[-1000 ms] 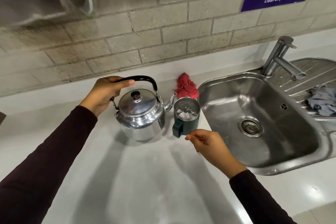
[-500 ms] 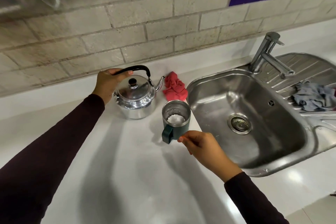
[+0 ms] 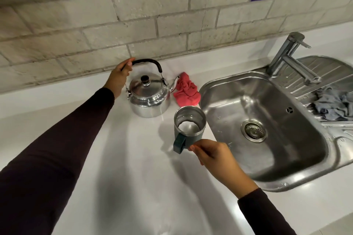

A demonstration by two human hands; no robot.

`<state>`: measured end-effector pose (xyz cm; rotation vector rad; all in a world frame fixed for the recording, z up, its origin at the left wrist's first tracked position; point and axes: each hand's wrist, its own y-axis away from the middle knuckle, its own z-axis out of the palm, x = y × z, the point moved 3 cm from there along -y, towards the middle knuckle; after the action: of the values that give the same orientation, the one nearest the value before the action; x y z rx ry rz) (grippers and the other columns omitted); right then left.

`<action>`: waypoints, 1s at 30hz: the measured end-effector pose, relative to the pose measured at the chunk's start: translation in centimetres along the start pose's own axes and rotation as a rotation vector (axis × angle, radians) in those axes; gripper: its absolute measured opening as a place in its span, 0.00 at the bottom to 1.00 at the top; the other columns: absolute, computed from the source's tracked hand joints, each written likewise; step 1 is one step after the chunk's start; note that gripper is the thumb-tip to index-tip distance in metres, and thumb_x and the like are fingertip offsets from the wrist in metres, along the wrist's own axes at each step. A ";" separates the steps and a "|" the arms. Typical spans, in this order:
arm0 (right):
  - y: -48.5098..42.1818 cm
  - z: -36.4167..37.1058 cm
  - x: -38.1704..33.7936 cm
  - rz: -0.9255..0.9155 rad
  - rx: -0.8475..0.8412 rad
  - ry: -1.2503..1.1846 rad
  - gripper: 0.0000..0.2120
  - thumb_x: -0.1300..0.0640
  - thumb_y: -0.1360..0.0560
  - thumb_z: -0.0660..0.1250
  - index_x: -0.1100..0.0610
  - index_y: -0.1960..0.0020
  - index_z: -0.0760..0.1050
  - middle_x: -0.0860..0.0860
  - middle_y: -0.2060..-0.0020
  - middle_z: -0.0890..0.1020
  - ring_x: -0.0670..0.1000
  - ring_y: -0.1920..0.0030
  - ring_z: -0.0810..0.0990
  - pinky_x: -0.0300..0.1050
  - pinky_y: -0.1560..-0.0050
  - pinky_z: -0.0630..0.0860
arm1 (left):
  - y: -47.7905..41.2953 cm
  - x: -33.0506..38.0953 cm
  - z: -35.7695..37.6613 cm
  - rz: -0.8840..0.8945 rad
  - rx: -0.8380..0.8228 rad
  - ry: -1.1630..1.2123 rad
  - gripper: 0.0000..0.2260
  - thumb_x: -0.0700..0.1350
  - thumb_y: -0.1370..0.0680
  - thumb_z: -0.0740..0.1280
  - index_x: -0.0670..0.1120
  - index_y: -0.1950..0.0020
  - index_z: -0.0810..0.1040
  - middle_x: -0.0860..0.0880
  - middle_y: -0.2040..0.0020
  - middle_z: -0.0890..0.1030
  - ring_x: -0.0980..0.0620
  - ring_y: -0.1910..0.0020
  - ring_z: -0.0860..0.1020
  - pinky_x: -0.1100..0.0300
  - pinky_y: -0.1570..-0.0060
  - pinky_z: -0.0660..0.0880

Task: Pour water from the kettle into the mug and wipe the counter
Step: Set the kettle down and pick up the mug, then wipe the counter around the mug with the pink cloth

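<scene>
The shiny steel kettle [image 3: 150,99] stands upright on the white counter [image 3: 133,168] near the wall, its spout pointing right. My left hand [image 3: 119,78] grips the left end of its black handle. The dark green mug [image 3: 189,126], steel inside with water in the bottom, stands in front and to the right of the kettle, close to the sink. My right hand [image 3: 215,160] has its fingers pinched against the mug's lower wall beside its handle; the mug's base is hidden behind it. A crumpled red cloth [image 3: 187,91] lies by the spout.
A steel sink [image 3: 225,89] with a drain fills the right side, with a tap [image 3: 290,57] behind it. A grey rag [image 3: 336,107] lies on the draining board. A brick wall runs along the back, with a purple sign at the top right.
The kettle has moved from right beside the mug, spout at its rim, back toward the wall, and it now rests on the counter. My right hand stays at the mug.
</scene>
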<state>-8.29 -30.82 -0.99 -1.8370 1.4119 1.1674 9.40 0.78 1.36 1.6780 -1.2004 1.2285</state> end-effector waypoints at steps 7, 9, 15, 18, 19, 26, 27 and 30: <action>-0.1 -0.3 0.0 -0.055 0.006 0.039 0.11 0.45 0.27 0.62 0.49 0.59 0.79 0.57 0.74 0.72 0.50 0.73 0.66 0.44 0.69 0.65 | -0.9 -5.0 0.4 -0.253 0.208 0.127 0.15 0.45 0.22 0.60 0.43 0.38 0.78 0.45 0.43 0.81 0.52 0.48 0.79 0.71 0.53 0.76; -0.7 -1.0 -0.3 -0.072 0.022 0.049 0.06 0.50 0.26 0.64 0.46 0.59 0.79 0.50 0.77 0.72 0.46 0.74 0.66 0.40 0.70 0.66 | -0.8 -4.4 0.2 -0.286 0.234 -0.110 0.17 0.49 0.21 0.58 0.48 0.36 0.77 0.44 0.35 0.77 0.45 0.37 0.74 0.55 0.35 0.69; -5.4 -4.3 -2.7 -0.145 0.117 0.022 0.18 0.57 0.25 0.66 0.40 0.70 0.73 0.37 0.78 0.76 0.39 0.75 0.72 0.27 0.71 0.65 | 7.2 -0.1 0.8 0.101 0.487 -0.194 0.14 0.42 0.23 0.59 0.48 0.41 0.79 0.41 0.39 0.74 0.48 0.42 0.74 0.55 0.37 0.69; -9.4 -5.2 -3.2 -0.156 0.160 0.023 0.13 0.57 0.25 0.66 0.52 0.69 0.76 0.46 0.79 0.74 0.40 0.76 0.70 0.28 0.73 0.65 | 13.5 0.1 3.1 0.224 0.338 -0.071 0.11 0.36 0.24 0.62 0.49 0.50 0.81 0.49 0.50 0.79 0.67 0.53 0.75 0.76 0.52 0.69; -10.9 -5.4 -3.0 -0.152 0.165 0.048 0.13 0.56 0.25 0.66 0.56 0.68 0.76 0.51 0.77 0.76 0.41 0.75 0.70 0.34 0.71 0.67 | 15.5 -0.2 4.0 0.213 0.281 -0.055 0.12 0.36 0.24 0.62 0.52 0.53 0.80 0.54 0.52 0.79 0.70 0.53 0.75 0.78 0.54 0.68; -20.7 -3.0 -0.2 -0.087 0.043 0.337 0.10 0.62 0.27 0.63 0.65 0.65 0.76 0.63 0.64 0.78 0.59 0.58 0.75 0.49 0.59 0.66 | 23.2 -3.5 8.7 -0.133 0.082 0.117 0.11 0.44 0.21 0.61 0.56 0.56 0.82 0.58 0.53 0.83 0.68 0.53 0.78 0.79 0.54 0.69; -21.9 -2.1 0.1 -0.094 -0.019 0.407 0.09 0.62 0.27 0.62 0.62 0.66 0.75 0.62 0.63 0.78 0.60 0.56 0.74 0.49 0.58 0.67 | 23.6 -3.7 9.1 -0.160 0.077 0.128 0.11 0.45 0.21 0.61 0.54 0.55 0.82 0.57 0.53 0.83 0.67 0.54 0.78 0.79 0.55 0.69; -23.5 -0.2 1.2 -0.120 -0.192 0.523 0.10 0.61 0.27 0.64 0.64 0.48 0.77 0.62 0.45 0.77 0.61 0.42 0.74 0.47 0.42 0.69 | 24.5 -4.1 10.2 -0.216 0.025 0.172 0.09 0.49 0.23 0.63 0.59 0.59 0.81 0.60 0.59 0.83 0.69 0.59 0.78 0.80 0.60 0.69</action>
<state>14.14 -24.34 -3.94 -2.4523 1.4647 0.8157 -11.44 -14.94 -4.78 1.6358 -0.8800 1.2284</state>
